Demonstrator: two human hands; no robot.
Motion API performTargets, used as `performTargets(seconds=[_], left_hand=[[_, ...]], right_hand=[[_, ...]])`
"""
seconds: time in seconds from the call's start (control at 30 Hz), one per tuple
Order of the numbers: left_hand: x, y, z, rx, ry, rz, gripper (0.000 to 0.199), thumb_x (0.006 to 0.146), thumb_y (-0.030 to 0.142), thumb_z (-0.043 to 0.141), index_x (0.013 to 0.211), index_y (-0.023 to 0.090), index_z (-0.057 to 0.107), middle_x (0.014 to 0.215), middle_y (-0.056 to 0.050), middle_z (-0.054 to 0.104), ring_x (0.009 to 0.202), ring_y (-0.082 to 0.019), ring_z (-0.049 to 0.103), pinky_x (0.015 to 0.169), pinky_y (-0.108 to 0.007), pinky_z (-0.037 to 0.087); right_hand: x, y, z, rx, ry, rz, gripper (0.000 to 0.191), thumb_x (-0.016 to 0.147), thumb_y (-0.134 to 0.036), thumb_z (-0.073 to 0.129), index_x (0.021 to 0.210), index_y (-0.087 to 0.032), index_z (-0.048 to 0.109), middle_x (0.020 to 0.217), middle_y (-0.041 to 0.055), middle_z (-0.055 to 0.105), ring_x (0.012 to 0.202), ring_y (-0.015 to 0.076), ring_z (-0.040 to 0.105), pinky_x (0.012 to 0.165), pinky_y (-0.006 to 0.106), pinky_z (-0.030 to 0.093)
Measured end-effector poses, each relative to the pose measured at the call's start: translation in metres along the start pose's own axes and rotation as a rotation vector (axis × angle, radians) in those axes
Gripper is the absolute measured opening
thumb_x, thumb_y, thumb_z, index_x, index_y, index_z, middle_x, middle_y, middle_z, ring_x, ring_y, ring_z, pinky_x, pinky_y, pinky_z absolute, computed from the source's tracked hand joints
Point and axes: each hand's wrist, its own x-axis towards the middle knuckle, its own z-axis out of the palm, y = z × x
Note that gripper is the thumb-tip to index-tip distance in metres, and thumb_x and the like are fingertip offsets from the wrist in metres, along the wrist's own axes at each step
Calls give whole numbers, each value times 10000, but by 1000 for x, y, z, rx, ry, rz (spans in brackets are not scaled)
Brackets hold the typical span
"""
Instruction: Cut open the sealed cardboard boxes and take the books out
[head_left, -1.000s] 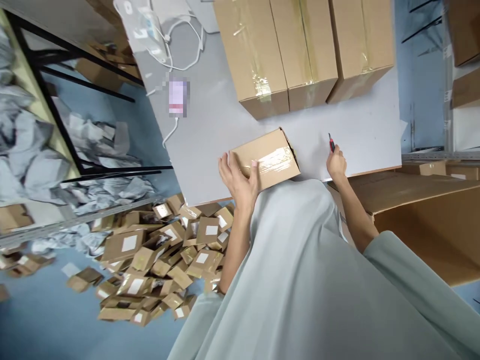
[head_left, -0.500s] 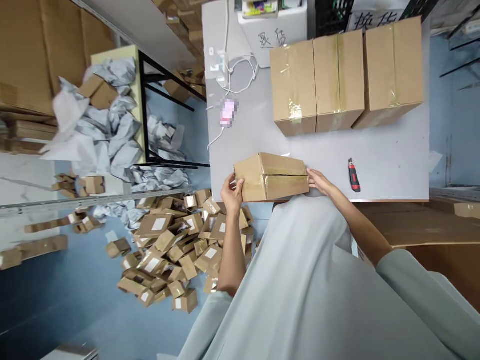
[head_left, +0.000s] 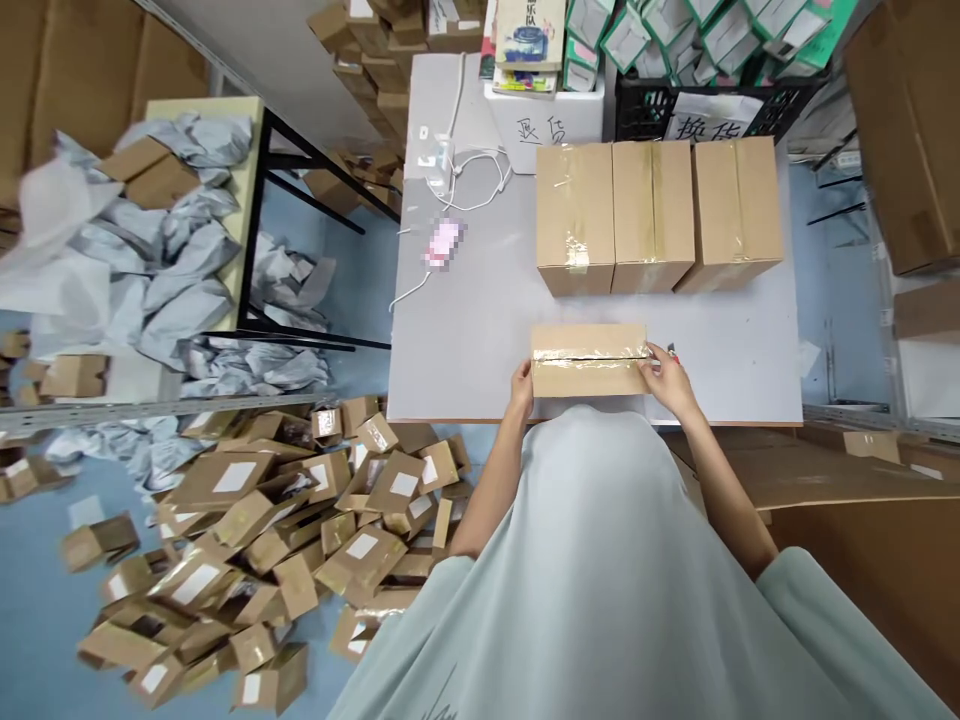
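Observation:
Between my two hands is a taped cardboard box [head_left: 589, 378], held near the table's front edge with its seam running left to right. My left hand [head_left: 523, 388] grips its left end, the fingers partly hidden behind the box. At the other end my right hand [head_left: 664, 380] is closed on the right side, thumb in front. Just past my right hand a bit of the utility knife [head_left: 672, 350] shows; the rest of it is hidden behind the hand. Three taped cartons [head_left: 652, 215] stand in a row farther back on the table [head_left: 465, 370].
A white bin [head_left: 551, 130] with books and a black crate [head_left: 637, 105] of green-and-white boxes stand at the back. A white cable [head_left: 480, 180] lies on the left. Many small cartons [head_left: 360, 560] cover the floor; grey mailer bags [head_left: 187, 240] fill a side table.
The box has turned square to the table edge and moved right, both hands still on it. My right hand now covers most of the knife. My view has shifted, showing more of the back.

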Motion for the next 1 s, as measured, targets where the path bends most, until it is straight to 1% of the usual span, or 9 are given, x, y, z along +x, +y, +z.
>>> performTargets(seconds=[0.13, 0.23, 0.33, 0.4, 0.53, 0.63, 0.77, 0.87, 1.0], left_hand=[[-18, 15, -13, 3, 53, 51, 455, 1030, 556, 685, 1267, 180, 784, 1357, -155, 811, 1244, -269, 762, 1066, -409, 631], [-37, 31, -24, 36, 65, 131, 452, 1038, 562, 702, 1280, 192, 793, 1377, -149, 802, 1275, -279, 748, 1102, -418, 609], [-56, 43, -23, 150, 27, 207, 527, 974, 543, 808, 1362, 189, 769, 1378, -161, 796, 1209, -289, 767, 1072, -437, 619], [-67, 49, -21, 228, -32, 269, 592, 943, 511, 849, 1427, 190, 733, 1386, -163, 792, 1183, -287, 775, 1065, -446, 619], [-87, 62, -26, 401, -183, 473, 357, 962, 468, 863, 1226, 235, 808, 1231, -98, 824, 1183, -278, 762, 1105, -449, 576], [-97, 66, -39, 501, -289, 578, 207, 1006, 455, 843, 1019, 249, 825, 1074, -65, 810, 1072, -258, 756, 1043, -429, 584], [-105, 57, -54, 596, -390, 612, 67, 993, 312, 864, 1030, 266, 833, 1107, -56, 800, 1085, -250, 757, 1006, -411, 603], [-114, 50, -57, 719, -430, 625, 146, 956, 157, 854, 1049, 265, 819, 1163, -57, 791, 1130, -252, 749, 1024, -414, 598], [-124, 54, -52, 854, -448, 595, 277, 883, 308, 975, 1080, 248, 789, 1211, -81, 783, 1182, -305, 722, 1058, -461, 590]], right_hand=[[-4, -2, 9, 68, 111, 22, 608, 1011, -470, 585, 1495, -129, 722, 1425, 242, 766, 1239, 372, 764, 1097, 553, 625], [4, -2, 14, 256, 179, 42, 636, 966, -560, 632, 1403, -117, 760, 1347, 244, 784, 1157, 349, 774, 1073, 547, 639], [13, -8, 15, 505, 158, 39, 841, 930, -632, 683, 1582, -103, 633, 1167, 171, 842, 1052, 292, 797, 1058, 504, 645], [17, -15, 13, 578, 138, 3, 960, 925, -637, 702, 1714, -129, 498, 1177, 138, 851, 900, 243, 796, 969, 460, 670], [26, -30, 0, 445, 114, -10, 737, 978, -654, 641, 1539, -180, 705, 1380, 176, 819, 591, 172, 697, 722, 411, 666], [39, -38, -10, 267, 140, -47, 629, 1008, -608, 614, 1420, -159, 772, 1292, 178, 856, 653, 224, 749, 821, 449, 670], [66, -44, -19, 79, 166, -120, 655, 1028, -514, 587, 1533, -107, 678, 1260, 190, 865, 845, 300, 808, 988, 503, 634], [85, -49, -21, -5, 160, -123, 718, 1061, -498, 546, 1656, -96, 550, 1274, 188, 858, 917, 318, 815, 1011, 505, 624], [86, -62, -12, -63, 143, -217, 707, 1109, -456, 496, 1744, -160, 401, 1451, 192, 785, 1035, 327, 807, 1001, 507, 638]])
